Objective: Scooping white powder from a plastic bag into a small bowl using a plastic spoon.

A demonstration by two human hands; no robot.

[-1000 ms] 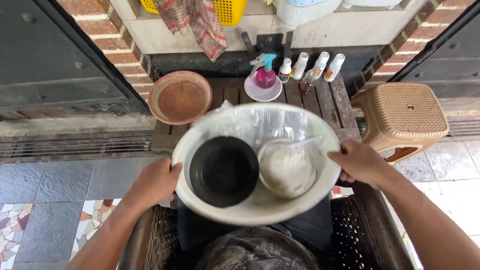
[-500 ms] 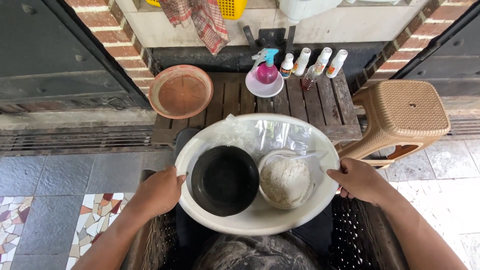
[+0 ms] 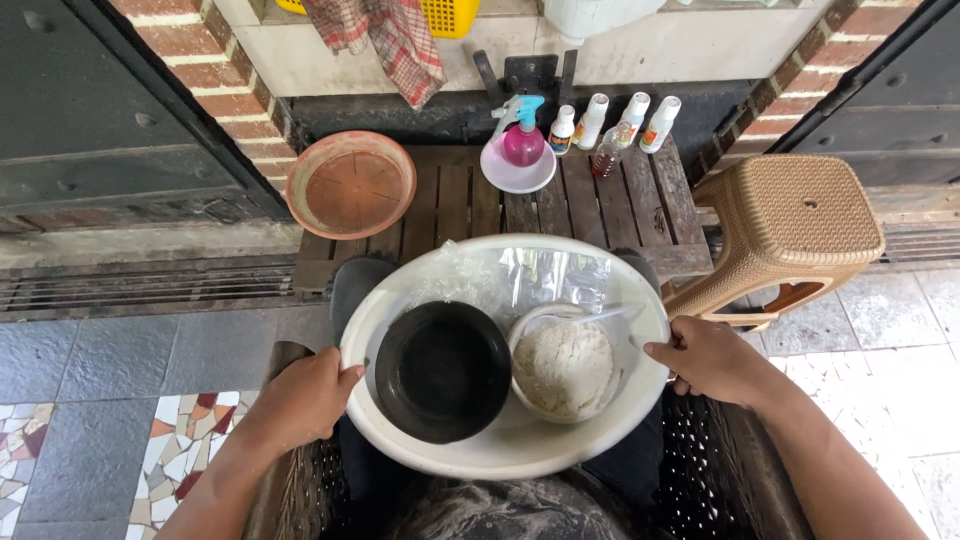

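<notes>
Over the lap, the left hand [image 3: 300,400] and right hand [image 3: 712,360] clasp opposite rims of the white basin [image 3: 520,455], fingers curled closed on it. Since a second ago the basin sits lower and nearer the body. Its far rim overlaps the wooden table [image 3: 450,205]; the tan stool [image 3: 800,225] stands just right.
</notes>
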